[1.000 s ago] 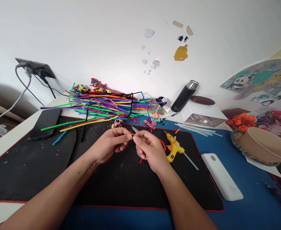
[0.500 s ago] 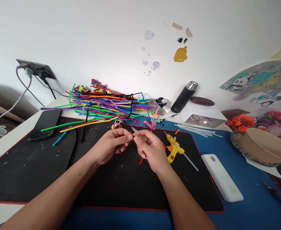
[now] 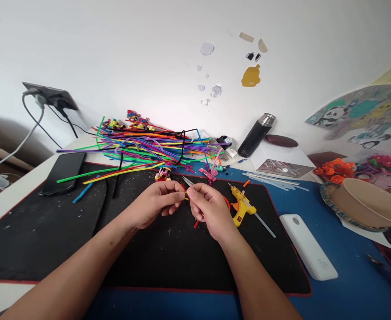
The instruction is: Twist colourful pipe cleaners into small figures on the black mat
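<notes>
Thumb and fingertips of my left hand [image 3: 162,198] pinch one side of a small yellow piece of pipe cleaner [image 3: 186,196]. My right hand [image 3: 208,204] pinches its other side, so the fingertips nearly meet. Most of the piece is hidden by the fingers. Scissors [image 3: 187,180] lie under and behind my right hand, with the blades and part of a red-orange handle showing. Just beyond my left hand is a small colourful figure [image 3: 163,173]. The tip of a red piece [image 3: 196,224] shows below my right hand.
Many coloured pipe cleaners [image 3: 148,146] are heaped along the wall. A yellow glue gun [image 3: 243,205] lies on the black mat [image 3: 182,262], right of my hands. Farther right are glue sticks [image 3: 272,180], a white power bank [image 3: 310,246] and a bowl [image 3: 372,200]. A phone [image 3: 63,173] lies left.
The hands have shifted very slightly apart and down, still pinching the yellow piece. More of the small figure and scissor blades now shows behind them.
</notes>
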Demonstrator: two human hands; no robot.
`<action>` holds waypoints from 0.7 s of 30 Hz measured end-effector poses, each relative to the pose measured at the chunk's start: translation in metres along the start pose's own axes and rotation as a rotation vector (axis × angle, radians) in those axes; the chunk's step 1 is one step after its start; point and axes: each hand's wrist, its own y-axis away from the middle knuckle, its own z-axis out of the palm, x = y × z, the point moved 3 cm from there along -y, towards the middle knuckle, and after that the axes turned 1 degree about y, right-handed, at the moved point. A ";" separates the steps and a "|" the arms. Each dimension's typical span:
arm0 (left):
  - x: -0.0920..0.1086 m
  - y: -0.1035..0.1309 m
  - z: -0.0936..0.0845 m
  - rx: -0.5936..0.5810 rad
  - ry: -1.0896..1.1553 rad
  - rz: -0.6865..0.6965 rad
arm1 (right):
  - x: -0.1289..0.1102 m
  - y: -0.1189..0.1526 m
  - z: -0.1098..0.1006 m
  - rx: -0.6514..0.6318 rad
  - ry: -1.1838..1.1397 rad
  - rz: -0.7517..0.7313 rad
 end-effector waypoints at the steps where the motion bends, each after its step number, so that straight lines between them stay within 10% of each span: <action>1: 0.000 0.000 0.000 0.000 -0.003 0.001 | 0.000 0.000 0.000 -0.001 -0.001 0.002; 12: -0.003 -0.001 -0.001 0.058 0.049 0.013 | 0.002 0.000 -0.001 0.035 0.023 0.001; 21: -0.001 -0.003 -0.002 0.112 0.193 -0.015 | -0.002 0.007 0.002 0.136 0.436 -0.300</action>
